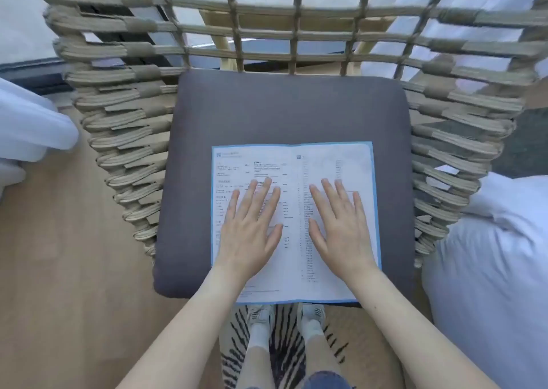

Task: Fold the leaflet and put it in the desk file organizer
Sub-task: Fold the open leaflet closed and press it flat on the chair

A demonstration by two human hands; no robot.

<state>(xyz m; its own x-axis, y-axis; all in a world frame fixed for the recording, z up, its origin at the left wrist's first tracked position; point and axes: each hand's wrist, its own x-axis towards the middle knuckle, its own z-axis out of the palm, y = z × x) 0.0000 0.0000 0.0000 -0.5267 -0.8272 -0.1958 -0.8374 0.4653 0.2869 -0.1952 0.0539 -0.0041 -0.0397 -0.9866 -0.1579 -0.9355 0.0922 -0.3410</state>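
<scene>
A blue-edged leaflet (296,222) lies open and flat on the dark grey cushion (284,112) of a woven rope chair (127,139). The left hand (252,228) and right hand (338,228) rest palm-down on it side by side, fingers spread, one on each page. A striped rug (284,344) covers the floor beneath the person's feet.

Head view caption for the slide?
Both hands, left and right, press an unfolded leaflet flat on a chair cushion.

One leaflet (293,181), one cushion (284,109), one woven chair (124,139), two hands (249,228) (341,225), two shoes (261,314).
</scene>
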